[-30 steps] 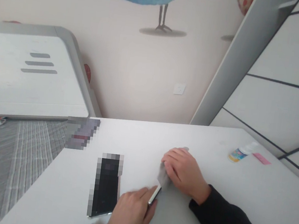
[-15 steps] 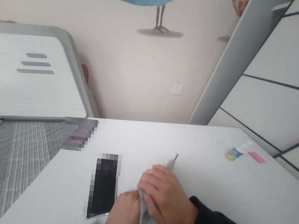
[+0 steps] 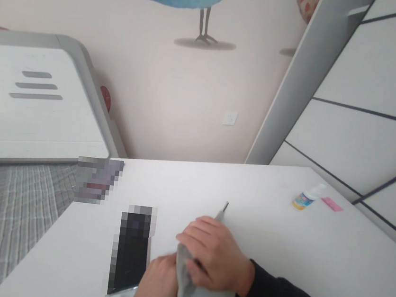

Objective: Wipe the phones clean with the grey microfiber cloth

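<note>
right hand (image 3: 212, 257) with grey cloth (image 3: 182, 282): now drawn back against left hand (image 3: 156, 289) | slim object far tip (image 3: 225, 206): now uncovered beyond the knuckles

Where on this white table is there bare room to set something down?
Bare: the wide stretch of table between the right hand and the small bottle, and the far strip along the wall. Crowded: front left, where the dark phone, left hand and grey cloth bunch together.

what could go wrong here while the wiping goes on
The slim device pokes out past the grey cloth under the right hand; a hard stroke might slide it away. The left hand sits right beside the dark phone, which lies near the left edge of the table and could get nudged off.
</note>
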`<state>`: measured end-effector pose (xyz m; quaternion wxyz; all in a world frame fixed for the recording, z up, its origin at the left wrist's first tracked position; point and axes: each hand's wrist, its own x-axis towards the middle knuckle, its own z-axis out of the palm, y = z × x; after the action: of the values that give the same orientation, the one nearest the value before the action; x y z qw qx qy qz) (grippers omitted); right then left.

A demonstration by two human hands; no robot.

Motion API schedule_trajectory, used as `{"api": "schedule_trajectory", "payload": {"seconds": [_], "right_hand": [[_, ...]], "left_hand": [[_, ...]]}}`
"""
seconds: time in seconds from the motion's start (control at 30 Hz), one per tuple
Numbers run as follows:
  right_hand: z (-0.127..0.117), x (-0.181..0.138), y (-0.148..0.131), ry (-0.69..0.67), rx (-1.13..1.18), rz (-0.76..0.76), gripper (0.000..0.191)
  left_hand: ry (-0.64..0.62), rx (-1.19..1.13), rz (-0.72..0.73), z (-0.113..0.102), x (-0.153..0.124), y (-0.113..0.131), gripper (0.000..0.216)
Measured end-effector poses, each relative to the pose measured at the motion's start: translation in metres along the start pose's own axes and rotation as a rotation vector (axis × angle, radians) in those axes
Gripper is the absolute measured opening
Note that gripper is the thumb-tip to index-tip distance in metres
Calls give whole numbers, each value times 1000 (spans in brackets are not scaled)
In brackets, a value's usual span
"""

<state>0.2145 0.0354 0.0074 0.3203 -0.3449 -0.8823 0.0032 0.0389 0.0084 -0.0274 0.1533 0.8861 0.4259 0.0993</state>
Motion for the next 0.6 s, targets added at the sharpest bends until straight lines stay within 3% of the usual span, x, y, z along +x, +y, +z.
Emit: {"api": "schedule_trajectory", "payload": {"seconds": [0.1,0.17,0.3,0.4,0.5,0.6], "right_hand": [[-8,-2,32,86,21,79,35],[-13,-2,38,138,32,145,35],[-11,6,5,216,127,143,33],[-11,16,-18,349,288,220,39],[-15,23,-21,491,386,351,48],[-16,25,-18,605,442,458,52]], "left_hand": [[84,-92,12,-12,0,6,18],[140,-122,43,-20,0,8,21],[281,-76,128,-32,3,7,16],[460,-40,163,-41,9,14,16],[633,-45,195,-50,17,28,21],[716,-119,185,-54,25,40,21]]}}
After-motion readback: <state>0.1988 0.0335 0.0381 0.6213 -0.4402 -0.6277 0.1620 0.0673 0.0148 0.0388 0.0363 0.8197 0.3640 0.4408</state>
